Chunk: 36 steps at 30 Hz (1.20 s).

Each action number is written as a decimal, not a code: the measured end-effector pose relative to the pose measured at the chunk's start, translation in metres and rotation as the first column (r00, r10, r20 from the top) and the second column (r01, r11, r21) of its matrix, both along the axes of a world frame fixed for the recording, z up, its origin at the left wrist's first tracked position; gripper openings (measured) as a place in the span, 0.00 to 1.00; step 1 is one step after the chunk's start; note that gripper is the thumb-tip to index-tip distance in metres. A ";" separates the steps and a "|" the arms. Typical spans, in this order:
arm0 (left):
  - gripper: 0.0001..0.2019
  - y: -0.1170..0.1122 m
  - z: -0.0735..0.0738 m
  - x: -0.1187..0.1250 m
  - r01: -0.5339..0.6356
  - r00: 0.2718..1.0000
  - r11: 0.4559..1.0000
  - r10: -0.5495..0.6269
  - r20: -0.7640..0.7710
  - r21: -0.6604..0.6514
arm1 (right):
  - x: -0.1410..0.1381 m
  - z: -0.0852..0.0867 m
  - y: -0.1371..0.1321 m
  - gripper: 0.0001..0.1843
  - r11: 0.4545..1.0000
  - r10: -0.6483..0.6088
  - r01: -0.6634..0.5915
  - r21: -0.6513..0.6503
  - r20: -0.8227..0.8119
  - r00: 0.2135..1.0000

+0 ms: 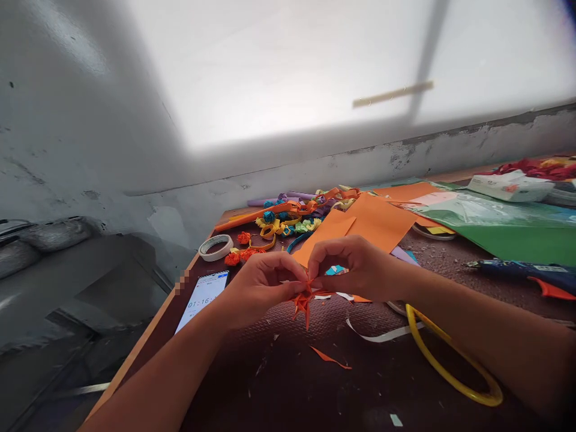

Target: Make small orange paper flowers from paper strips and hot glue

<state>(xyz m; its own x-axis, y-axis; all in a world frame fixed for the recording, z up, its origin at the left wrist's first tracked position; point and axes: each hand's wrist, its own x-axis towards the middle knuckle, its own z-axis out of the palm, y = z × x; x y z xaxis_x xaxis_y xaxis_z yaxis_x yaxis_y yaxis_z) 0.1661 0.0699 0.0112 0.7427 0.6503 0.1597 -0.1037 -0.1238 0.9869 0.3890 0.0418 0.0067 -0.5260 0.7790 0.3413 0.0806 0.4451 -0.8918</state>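
Observation:
My left hand (261,287) and my right hand (355,267) meet above the brown table (292,372), both pinched on a small fringed orange paper piece (303,303) with points hanging down between the fingertips. An orange paper scrap (330,359) lies on the table just below. Sheets of orange paper (373,219) lie behind my hands. A yellow ring (443,363) rests under my right forearm.
A phone (202,297) showing a timer lies at the table's left edge, a tape roll (216,247) beyond it. Coloured paper curls and rolls (288,219) are piled at the back. A green sheet (522,240), a glue gun (526,273) and a packet (510,185) lie on the right.

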 end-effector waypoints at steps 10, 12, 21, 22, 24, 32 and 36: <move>0.05 -0.003 0.008 -0.001 -0.091 0.996 0.995 0.091 0.000 0.045 | -0.001 0.004 -0.002 0.05 0.911 -0.136 0.109 0.398 0.041 0.990; 0.08 -0.003 0.010 -0.001 -0.128 0.992 0.992 0.128 0.013 -0.022 | 0.002 0.006 -0.002 0.05 0.882 -0.115 0.081 0.464 0.045 0.992; 0.02 -0.003 0.002 0.001 -0.211 0.966 0.902 0.251 -0.060 0.376 | 0.004 0.004 0.002 0.03 0.765 -0.296 0.170 0.621 0.106 0.949; 0.01 -0.004 0.001 0.002 -0.242 0.949 0.813 0.313 -0.046 0.530 | 0.003 0.004 0.002 0.02 0.759 -0.361 0.245 0.603 0.076 0.930; 0.04 -0.005 -0.002 0.003 -0.290 0.910 0.565 0.414 0.038 0.772 | -0.001 0.003 0.002 0.04 0.780 -0.473 0.397 0.483 0.041 0.880; 0.09 -0.008 -0.007 0.006 -0.323 0.856 0.161 0.470 0.215 0.933 | -0.018 -0.003 -0.001 0.21 0.923 -0.319 0.279 -0.265 -0.118 0.940; 0.09 -0.009 -0.009 0.008 -0.316 0.855 0.131 0.469 0.222 0.940 | -0.020 -0.006 0.000 0.20 0.921 -0.318 0.269 -0.282 -0.145 0.937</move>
